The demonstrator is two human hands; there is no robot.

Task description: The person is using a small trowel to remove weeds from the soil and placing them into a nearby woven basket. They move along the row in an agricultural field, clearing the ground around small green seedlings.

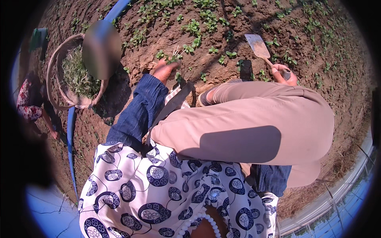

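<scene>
Greenery [173, 59] is held in the left hand [166, 70], closed around its stems at the upper centre of the frame, just above the soil [149, 45]. The left forearm, covered by a denim sleeve [143, 99], is stretched upward from the lower left of centre, with the fingers bent inward. How many stems are gripped cannot be told.

Well apart from it, at the upper right, the right hand [283, 75] is wrapped around the handle of a trowel [258, 46], whose flat blade is pointed toward the upper left over the soil. The right forearm is mostly hidden behind the bent leg in beige trousers [246, 107]; the tip of the handle is shown beyond the fingers.

At the upper left, a woven basket [51, 75] is filled with cut greens [73, 71]; its right side is covered by a blurred oval, by which part of a blue hose [70, 139] is also hidden. At the far left, a co-worker's floral sleeve [27, 95] and hand [54, 135] are seen, the rest being lost in shade and the dark rim.
</scene>
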